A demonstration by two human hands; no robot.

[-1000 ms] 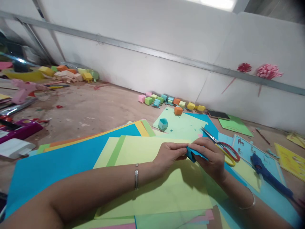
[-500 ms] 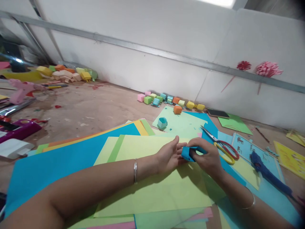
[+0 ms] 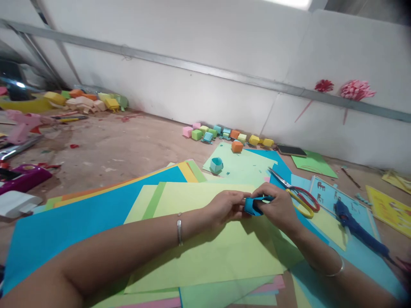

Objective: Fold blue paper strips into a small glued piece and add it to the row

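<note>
A folded blue paper piece [image 3: 252,206], bent into a small open box-like shape, is held above the stacked sheets. My right hand [image 3: 278,208] pinches it, with fingers at its inner and outer sides. On its left side, my left hand [image 3: 226,207] closes its thumb and fingers against the edge of the piece. Pale yellow-green paper [image 3: 199,252] lies beneath both hands. Scissors [image 3: 297,194] with red and yellow handles lie just right of my right hand. Beyond the hands, a small light-blue open paper box [image 3: 216,165] stands on a pale green sheet [image 3: 253,161].
A blue glue gun [image 3: 359,231] lies at right on light-blue paper. Several small coloured paper cubes [image 3: 236,146] line the wall. A phone [image 3: 291,150] rests near it. At left are a pink glue gun [image 3: 22,126], a purple tool [image 3: 27,177] and more paper boxes [image 3: 85,102].
My left thumb and fingers, raised and spread earlier, have closed onto the left edge of the blue paper piece. My right hand keeps its pinch. The view has shifted slightly.
</note>
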